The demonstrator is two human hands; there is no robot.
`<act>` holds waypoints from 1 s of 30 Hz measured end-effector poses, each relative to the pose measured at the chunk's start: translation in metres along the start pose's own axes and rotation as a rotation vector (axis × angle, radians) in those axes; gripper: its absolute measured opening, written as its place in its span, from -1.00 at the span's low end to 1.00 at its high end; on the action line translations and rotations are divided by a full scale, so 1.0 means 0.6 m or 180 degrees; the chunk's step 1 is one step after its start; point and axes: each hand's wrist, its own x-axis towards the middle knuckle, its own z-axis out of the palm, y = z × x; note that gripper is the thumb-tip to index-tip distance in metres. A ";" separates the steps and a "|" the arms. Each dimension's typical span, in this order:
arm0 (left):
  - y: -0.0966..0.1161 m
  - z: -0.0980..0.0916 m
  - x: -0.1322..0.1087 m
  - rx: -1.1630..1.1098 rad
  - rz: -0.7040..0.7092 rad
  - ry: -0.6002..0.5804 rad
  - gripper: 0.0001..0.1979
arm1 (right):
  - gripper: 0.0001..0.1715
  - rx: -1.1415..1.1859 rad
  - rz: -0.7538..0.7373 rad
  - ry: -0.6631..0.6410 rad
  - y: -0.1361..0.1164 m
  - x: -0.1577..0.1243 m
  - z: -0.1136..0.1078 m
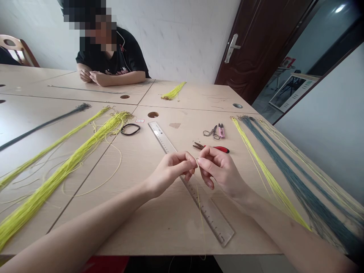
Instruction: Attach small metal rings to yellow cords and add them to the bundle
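My left hand [178, 167] and my right hand [217, 167] meet over the middle of the table, thumb and forefinger pinched in each. Between them they grip a thin yellow cord [200, 204], whose tail hangs down past the table's front edge. A small bit at the cord's top, between the fingertips, is too tiny to make out. Under the hands a clear ruler [218, 223] lies slantwise. Just beyond my right hand are red-handled pliers [220, 149], with small scissors [211, 132] and pink thread snips [221, 131] behind them.
Bundles of yellow cord [71, 163] and grey cord [42, 125] lie at the left, by a black band [130, 129]. More yellow cords [264, 167] and teal cords [287, 163] lie at the right. Across the table sits a person [113, 64], near another yellow bundle [174, 91].
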 end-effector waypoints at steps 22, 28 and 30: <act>-0.003 -0.003 0.000 0.0109 -0.0033 -0.0024 -0.82 | -0.80 -0.0125 0.0007 0.0014 -0.001 0.001 -0.003; -0.001 0.000 0.000 0.0100 -0.0061 0.0002 -0.87 | -0.78 -0.0124 0.0000 0.0000 0.001 0.003 0.001; -0.001 0.001 -0.001 0.0098 -0.0072 -0.0003 -0.87 | -0.78 -0.0130 0.0005 -0.0009 0.002 0.002 0.002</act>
